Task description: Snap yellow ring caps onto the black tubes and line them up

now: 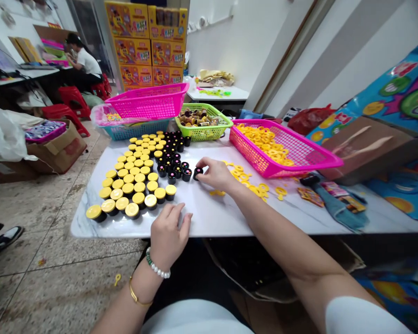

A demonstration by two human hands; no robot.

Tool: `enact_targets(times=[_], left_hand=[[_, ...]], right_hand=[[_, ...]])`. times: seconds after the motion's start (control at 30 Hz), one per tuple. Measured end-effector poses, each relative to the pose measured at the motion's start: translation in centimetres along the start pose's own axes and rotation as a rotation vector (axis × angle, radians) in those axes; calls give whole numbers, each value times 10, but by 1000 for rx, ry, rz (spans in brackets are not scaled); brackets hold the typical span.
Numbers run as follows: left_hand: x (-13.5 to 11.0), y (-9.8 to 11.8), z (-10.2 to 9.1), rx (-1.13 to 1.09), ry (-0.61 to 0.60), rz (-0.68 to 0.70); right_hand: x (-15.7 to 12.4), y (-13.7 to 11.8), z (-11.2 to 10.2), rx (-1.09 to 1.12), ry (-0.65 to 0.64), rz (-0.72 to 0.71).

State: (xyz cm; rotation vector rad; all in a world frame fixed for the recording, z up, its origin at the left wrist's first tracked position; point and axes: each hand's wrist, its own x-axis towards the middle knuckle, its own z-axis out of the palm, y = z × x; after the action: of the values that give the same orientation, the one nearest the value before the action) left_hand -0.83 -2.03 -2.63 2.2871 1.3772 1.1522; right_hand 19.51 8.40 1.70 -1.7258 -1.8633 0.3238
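Note:
My right hand (216, 173) reaches across the white table (216, 211) and pinches a small black pot (197, 172) at the end of a row of open black pots (174, 160). Loose yellow rings (251, 183) lie just right of that hand. My left hand (169, 232) rests at the table's front edge with its fingers curled and pressed down, holding nothing that I can see. Left of it stand rows of black pots with yellow lids (132, 181).
A pink basket (308, 160) holding yellow rings stands at the right. A green basket (204, 132), a blue basket (135, 131) and a second pink basket (149, 104) line the far edge. A cardboard box (61, 150) sits on the floor; a person sits far left.

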Motion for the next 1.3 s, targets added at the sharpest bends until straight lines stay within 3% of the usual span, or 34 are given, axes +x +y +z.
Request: enact_targets(times=[0.1, 0.27, 0.37, 0.47, 0.6, 0.7, 0.83, 0.97, 1.07, 1.2, 1.3], left_hand=[[-1, 0, 1, 17, -7, -12], [1, 2, 3, 77, -30, 1], [2, 5, 2, 89, -61, -13], [4, 6, -2, 57, -103, -54], [4, 5, -4, -3, -139, -89], [2, 4, -4, -27, -142, -94], [1, 4, -4, -19, -138, -95], [2, 3, -4, -13, -163, -94], [3, 3, -4, -13, -170, -98], [2, 3, -3, -3, -175, -105], [2, 3, -2, 4, -184, -96]], right_hand=[[-39, -16, -8, 5, -13, -58], [-94, -43, -12, 315, -287, -155], [-95, -31, -20, 275, -258, -140], [-81, -1, -31, 9, -161, -131], [-66, 31, -40, -230, -272, -144], [-67, 36, -42, -265, -254, -82], [-75, 22, -39, -12, -277, 39], [-82, -1, -29, 314, -340, 28], [-87, -15, -25, 523, -415, 173], [-91, -21, -25, 729, -351, 397], [-93, -22, -21, 809, -310, 424]])
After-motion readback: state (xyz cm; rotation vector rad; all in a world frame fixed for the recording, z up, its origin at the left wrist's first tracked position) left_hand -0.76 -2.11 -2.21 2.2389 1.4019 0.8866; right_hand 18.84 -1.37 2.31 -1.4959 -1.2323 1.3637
